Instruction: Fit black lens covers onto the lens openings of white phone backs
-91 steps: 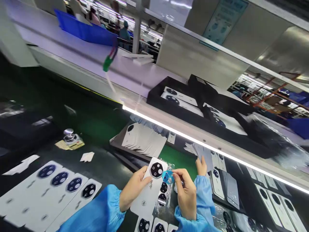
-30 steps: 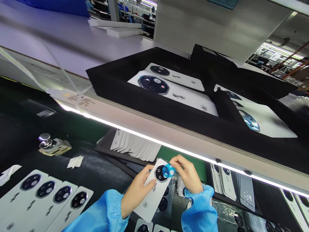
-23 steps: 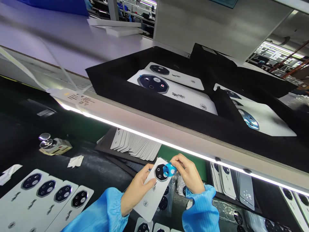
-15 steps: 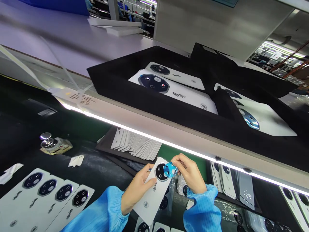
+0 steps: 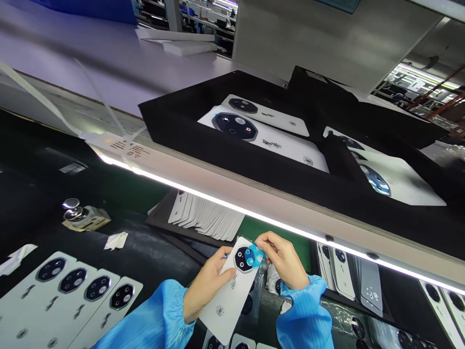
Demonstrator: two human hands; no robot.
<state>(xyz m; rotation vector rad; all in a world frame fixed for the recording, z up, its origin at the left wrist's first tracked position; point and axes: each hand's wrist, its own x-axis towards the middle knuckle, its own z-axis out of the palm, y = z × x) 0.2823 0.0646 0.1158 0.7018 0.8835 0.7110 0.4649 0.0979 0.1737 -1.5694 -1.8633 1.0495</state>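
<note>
The white back cover (image 5: 227,291) is held tilted above the surface (image 5: 152,252), gripped along its edge by the left hand (image 5: 207,286). The right hand (image 5: 285,259) pinches a blue film (image 5: 253,255) at the cover's lens ring (image 5: 242,258). Good practice, in the inspector's judgement: keep the cover steady, handle the film by its tab only. Whether the film adheres cannot be determined. The cover's lower corner overlaps other covers (image 5: 72,291).

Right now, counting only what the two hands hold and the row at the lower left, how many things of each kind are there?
Held white back cover: 1
White back covers in the row: 4
Blue round film: 1
Total: 6
</note>
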